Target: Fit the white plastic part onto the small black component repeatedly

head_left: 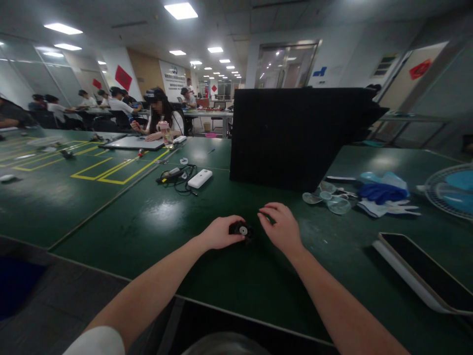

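**Left hand (220, 232) gripping, right hand (283, 227) loose**

Left arm (158, 278) and right arm (342, 303), forearms bare, reach forward from the lower corners and slant inward. The hands face each other, near but apart. The left hand is clamped, thumb stretched out on the near side, fingers curled round the far side. The right hand is relaxed and partly open, fingers bent toward the left hand, thumb just beside them.

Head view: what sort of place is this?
Probably a shared workshop or hands-on workroom: a long green table, people seated farther back, and a small black part in the left hand.
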`<state>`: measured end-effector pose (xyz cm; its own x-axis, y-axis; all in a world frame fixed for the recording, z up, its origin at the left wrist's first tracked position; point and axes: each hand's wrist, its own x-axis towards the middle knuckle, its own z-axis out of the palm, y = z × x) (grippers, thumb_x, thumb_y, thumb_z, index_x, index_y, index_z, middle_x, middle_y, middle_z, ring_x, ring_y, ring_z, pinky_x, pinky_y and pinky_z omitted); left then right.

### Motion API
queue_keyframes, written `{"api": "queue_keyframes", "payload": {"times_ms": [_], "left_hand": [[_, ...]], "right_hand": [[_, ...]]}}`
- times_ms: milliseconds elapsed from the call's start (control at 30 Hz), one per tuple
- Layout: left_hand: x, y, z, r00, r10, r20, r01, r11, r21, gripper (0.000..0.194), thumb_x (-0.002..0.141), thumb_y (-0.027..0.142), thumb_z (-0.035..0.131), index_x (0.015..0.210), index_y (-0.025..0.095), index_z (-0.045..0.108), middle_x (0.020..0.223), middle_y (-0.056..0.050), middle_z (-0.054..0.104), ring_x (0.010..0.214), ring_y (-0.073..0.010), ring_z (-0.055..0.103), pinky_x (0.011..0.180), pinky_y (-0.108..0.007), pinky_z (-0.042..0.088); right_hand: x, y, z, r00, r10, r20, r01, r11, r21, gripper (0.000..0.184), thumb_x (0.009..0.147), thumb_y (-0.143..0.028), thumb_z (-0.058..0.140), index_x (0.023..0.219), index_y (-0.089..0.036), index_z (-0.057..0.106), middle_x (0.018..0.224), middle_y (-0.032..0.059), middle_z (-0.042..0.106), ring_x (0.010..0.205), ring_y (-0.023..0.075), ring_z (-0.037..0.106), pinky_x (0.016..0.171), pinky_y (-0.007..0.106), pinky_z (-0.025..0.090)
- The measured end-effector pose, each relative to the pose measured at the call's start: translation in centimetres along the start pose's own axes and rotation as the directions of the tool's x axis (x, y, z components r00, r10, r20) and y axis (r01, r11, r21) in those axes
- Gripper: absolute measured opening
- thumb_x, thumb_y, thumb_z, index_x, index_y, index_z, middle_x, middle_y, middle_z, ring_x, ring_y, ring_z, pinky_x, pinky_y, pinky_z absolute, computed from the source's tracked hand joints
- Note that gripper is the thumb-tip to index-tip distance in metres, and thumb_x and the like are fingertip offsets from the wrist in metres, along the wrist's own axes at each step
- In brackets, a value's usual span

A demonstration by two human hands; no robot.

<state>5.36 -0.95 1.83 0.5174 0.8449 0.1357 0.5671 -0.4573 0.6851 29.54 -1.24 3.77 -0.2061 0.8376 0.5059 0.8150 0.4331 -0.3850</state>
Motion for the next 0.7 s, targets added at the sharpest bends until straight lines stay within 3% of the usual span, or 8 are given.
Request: {"api": "queue_keyframes", "payload": {"times_ms": [67,200,300,433,600,700], "left_hand": [[0.0,0.1,0.1,1.000,-0.007,-0.003,0.007,1.000,0.012,0.050,0.082,0.039,0.072,0.129,0.028,0.060,0.120,-0.003,0.071,0.106,-0.0226,0.068,0.096,-0.036,0.053],[-0.1,0.1,0.3,0.997,0.001,-0.076,0.008,0.993,0.114,0.047,0.083,0.038,0.071,0.127,0.026,0.061,0.119,-0.004,0.070,0.105,-0.0231,0.068,0.096,-0.038,0.052],[0.0,-0.1,0.3,0.991,0.025,-0.131,0.003,0.979,0.205,0.046,0.082,0.038,0.071,0.125,0.025,0.062,0.117,-0.006,0.069,0.107,-0.0251,0.066,0.100,-0.041,0.050],[0.1,-0.4,0.1,0.990,0.033,-0.138,0.001,0.971,0.241,0.046,0.082,0.039,0.070,0.125,0.025,0.061,0.117,-0.007,0.069,0.107,-0.0257,0.066,0.101,-0.042,0.049],[0.0,-0.6,0.1,0.992,0.055,-0.117,-0.025,0.969,0.245,0.047,0.084,0.041,0.067,0.128,0.025,0.059,0.118,-0.006,0.069,0.109,-0.0254,0.065,0.105,-0.044,0.046],[0.0,-0.6,0.1,0.993,0.064,-0.104,-0.036,0.969,0.246,0.047,0.084,0.042,0.067,0.128,0.025,0.059,0.118,-0.006,0.070,0.109,-0.0251,0.066,0.106,-0.045,0.045]], "right_hand": [[0.5,1.4,-1.0,0.992,0.125,0.007,-0.124,0.989,-0.087,0.031,0.096,-0.038,0.052,0.111,-0.021,0.072,0.116,0.0120,0.066,0.108,0.0280,0.060,0.089,0.042,0.050],[0.8,3.4,-0.9,0.942,0.274,0.193,-0.232,0.949,-0.214,0.046,0.095,-0.055,0.050,0.121,-0.022,0.069,0.117,0.0114,0.067,0.104,0.0272,0.062,0.079,0.037,0.051],[0.8,3.6,0.5,0.909,0.282,0.307,-0.210,0.946,-0.247,0.052,0.096,-0.059,0.046,0.128,-0.023,0.066,0.122,0.0124,0.065,0.105,0.0270,0.062,0.078,0.035,0.050],[1.0,3.3,1.7,0.888,0.238,0.394,-0.139,0.955,-0.264,0.037,0.096,-0.034,0.049,0.127,-0.023,0.066,0.122,0.0120,0.063,0.104,0.0247,0.062,0.082,0.034,0.049],[1.0,3.7,0.4,0.876,0.257,0.408,-0.103,0.926,-0.362,0.026,0.087,-0.028,0.059,0.108,-0.023,0.073,0.111,0.0119,0.066,0.102,0.0294,0.061,0.087,0.045,0.047],[0.9,3.9,-0.6,0.900,0.273,0.340,-0.143,0.922,-0.361,0.021,0.085,-0.029,0.063,0.100,-0.023,0.075,0.115,0.0126,0.065,0.106,0.0322,0.059,0.089,0.049,0.046]]}}
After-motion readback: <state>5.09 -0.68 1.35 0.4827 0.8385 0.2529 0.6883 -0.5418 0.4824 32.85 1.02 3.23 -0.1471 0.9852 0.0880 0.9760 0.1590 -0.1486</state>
